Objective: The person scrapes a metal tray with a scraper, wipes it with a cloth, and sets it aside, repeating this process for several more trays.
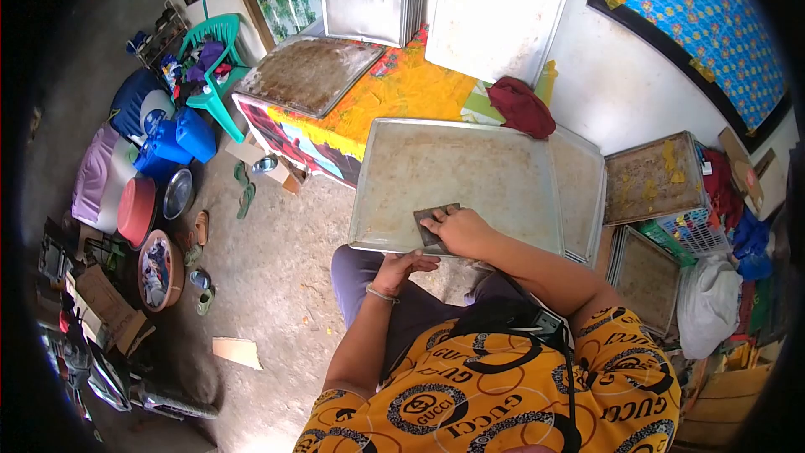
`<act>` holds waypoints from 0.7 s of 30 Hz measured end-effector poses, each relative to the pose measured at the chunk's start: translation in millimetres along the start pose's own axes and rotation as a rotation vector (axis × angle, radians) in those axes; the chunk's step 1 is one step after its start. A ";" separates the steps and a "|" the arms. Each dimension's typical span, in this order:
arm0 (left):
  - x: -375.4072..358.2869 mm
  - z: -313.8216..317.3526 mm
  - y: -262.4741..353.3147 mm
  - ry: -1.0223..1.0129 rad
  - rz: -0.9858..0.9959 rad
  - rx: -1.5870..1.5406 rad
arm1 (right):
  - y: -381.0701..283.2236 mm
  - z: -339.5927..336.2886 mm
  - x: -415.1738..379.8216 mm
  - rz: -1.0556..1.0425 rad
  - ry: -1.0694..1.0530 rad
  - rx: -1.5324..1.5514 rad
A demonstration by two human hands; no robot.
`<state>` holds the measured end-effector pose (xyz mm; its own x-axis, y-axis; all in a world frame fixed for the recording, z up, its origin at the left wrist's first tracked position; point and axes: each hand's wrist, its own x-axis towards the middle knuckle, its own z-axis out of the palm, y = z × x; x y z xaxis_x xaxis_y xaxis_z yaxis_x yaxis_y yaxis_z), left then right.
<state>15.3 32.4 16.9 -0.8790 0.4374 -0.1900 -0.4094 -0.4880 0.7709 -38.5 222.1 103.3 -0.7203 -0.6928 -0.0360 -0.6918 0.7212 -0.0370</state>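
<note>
A large metal baking tray with brown stains rests tilted in front of me, its near edge by my lap and its far edge at the table. My right hand presses a dark, flat, square piece, which looks like sandpaper, on the tray's surface near the front edge. At that front edge my left hand grips the rim from below, with part of its fingers hidden under the tray. Behind its right side leans another tray.
On the cloth-covered table are a stained tray, upright trays and a dark red cloth. More trays stand at right near a white sack. Basins, slippers and a green chair are at left.
</note>
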 end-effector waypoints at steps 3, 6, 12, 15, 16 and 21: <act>1.8 1.3 1.0 -0.003 -0.007 -0.007 | 2.7 0.0 0.9 0.001 -0.021 -0.005; 0.6 2.5 1.7 0.006 -0.004 -0.013 | 3.2 4.5 2.1 -0.002 0.007 -0.003; 1.1 2.5 2.2 0.003 0.010 0.012 | 3.8 3.3 2.2 0.002 -0.015 0.001; 1.8 1.4 1.3 -0.004 0.007 0.009 | 4.4 6.5 1.8 -0.026 0.058 -0.004; 1.4 1.3 1.1 -0.003 0.007 0.010 | 4.6 7.6 1.5 -0.028 0.060 -0.010; 1.4 0.8 1.4 -0.009 0.007 -0.009 | 3.7 5.9 1.1 -0.029 0.040 -0.014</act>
<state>13.7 33.0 18.2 -0.8796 0.4406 -0.1791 -0.4053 -0.4975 0.7669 -41.5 224.0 97.2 -0.7014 -0.7128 0.0048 -0.7127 0.7011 -0.0231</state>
